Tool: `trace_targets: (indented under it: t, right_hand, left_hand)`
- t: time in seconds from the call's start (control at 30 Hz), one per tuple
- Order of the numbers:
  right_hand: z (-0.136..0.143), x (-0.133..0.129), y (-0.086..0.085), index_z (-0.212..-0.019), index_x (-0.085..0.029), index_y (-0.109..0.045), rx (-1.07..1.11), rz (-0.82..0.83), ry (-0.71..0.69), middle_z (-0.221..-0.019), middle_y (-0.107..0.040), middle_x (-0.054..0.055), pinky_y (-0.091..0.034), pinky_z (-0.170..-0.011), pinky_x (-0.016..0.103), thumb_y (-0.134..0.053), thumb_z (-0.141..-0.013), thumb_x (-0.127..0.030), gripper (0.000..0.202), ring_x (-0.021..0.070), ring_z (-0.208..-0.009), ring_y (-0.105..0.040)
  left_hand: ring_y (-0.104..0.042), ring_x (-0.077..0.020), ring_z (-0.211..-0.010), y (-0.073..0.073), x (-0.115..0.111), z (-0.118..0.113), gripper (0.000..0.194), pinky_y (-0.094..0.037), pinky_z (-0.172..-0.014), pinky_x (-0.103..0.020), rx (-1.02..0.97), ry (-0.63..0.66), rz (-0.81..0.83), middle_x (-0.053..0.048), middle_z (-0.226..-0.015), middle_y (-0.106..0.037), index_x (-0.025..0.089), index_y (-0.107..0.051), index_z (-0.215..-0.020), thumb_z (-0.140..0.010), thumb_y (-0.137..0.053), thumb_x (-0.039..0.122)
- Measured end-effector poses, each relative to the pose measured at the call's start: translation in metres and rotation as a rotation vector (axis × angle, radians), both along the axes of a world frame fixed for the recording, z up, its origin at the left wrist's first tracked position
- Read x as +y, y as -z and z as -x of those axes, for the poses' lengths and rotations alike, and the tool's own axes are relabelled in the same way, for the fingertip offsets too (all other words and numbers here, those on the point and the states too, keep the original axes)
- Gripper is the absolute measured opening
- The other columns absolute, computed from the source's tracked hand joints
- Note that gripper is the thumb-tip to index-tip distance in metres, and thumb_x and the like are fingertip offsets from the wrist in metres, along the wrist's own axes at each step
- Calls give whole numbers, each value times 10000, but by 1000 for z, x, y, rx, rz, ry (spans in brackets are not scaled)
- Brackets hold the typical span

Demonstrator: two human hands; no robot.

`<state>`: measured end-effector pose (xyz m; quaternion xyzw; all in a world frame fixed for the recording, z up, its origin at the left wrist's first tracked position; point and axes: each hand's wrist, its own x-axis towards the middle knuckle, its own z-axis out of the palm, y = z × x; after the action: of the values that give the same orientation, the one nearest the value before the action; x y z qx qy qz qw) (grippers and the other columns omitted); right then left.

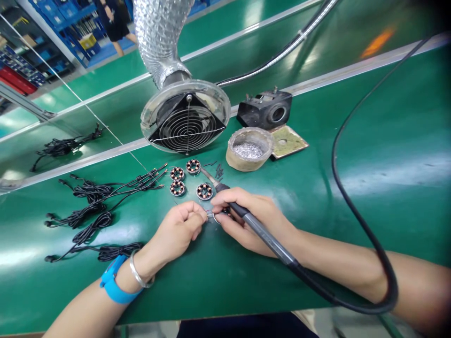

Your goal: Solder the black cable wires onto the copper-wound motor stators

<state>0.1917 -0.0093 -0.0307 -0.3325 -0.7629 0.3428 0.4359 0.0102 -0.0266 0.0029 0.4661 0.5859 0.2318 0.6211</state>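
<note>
My right hand (253, 216) is closed round a soldering iron (259, 227), its tip pointing up and left near the stators. The fingers of that hand also hold a small round copper-wound stator (225, 216), mostly hidden by them. My left hand (185, 223) pinches something thin right beside this stator; its kind is too small to make out. Just beyond my hands, several ring-shaped stators with copper coils (205, 191) lie on the green bench. Short black tube pieces (219, 170) are scattered by the iron's tip.
Bundled black cables (93, 190) with bared ends lie at left. A fume extractor fan (186, 119) with a foil duct (160, 37) stands ahead. Right of it are a bowl of solder bits (246, 159), a sponge tray (291, 142) and a black iron holder (266, 110). The iron's cord (338, 173) loops at right.
</note>
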Motion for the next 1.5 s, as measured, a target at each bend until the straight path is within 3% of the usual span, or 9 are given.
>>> trace_targets:
  t: [0.13,0.23,0.33,0.6,1.03,1.5]
  right_hand:
    - [-12,2,-11,-1110,-194,-611,-7,-103,-4,-898,-698,27,-530,-665,195,-523,-904,-113,238,97,-731,-659]
    - [-26,3,-21,-1146,-200,-634,-34,-145,-13,-748,-631,18,-493,-569,237,-534,-897,-168,270,121,-637,-590]
    - [-36,1,-25,-1064,-203,-655,11,-171,-31,-628,-543,3,-411,-487,265,-512,-852,-156,260,128,-542,-493]
    - [-37,-1,-26,-958,-206,-613,45,-126,-117,-652,-569,7,-383,-483,273,-495,-747,-96,265,131,-521,-459]
    - [-35,-2,-23,-931,-207,-625,46,-145,-103,-606,-519,-2,-366,-476,280,-494,-744,-119,244,131,-500,-440]
    - [-40,-6,-32,-991,-237,-608,33,-120,-78,-666,-596,20,-424,-494,308,-497,-781,-120,265,149,-525,-512]
  left_hand:
    - [-247,-50,-418,2,0,-1,183,-172,-427,-204,7,-21,23,106,-449,-346,173,-492,-698,-772,-526,337]
    - [-243,-48,-416,3,1,-1,155,-167,-421,-199,6,-37,35,105,-449,-342,172,-494,-691,-755,-521,311]
    - [-233,-47,-413,4,1,-2,152,-155,-415,-196,10,-49,47,106,-446,-337,173,-494,-687,-747,-521,311]
    - [-240,-48,-416,5,0,-1,160,-165,-418,-191,28,-41,44,103,-459,-340,170,-507,-699,-755,-531,318]
    - [-238,-48,-419,4,0,-1,174,-168,-417,-191,22,-29,43,102,-468,-341,173,-495,-689,-746,-538,332]
    - [-234,-47,-421,4,-1,-1,177,-160,-419,-192,21,-34,48,102,-468,-340,174,-495,-692,-756,-540,333]
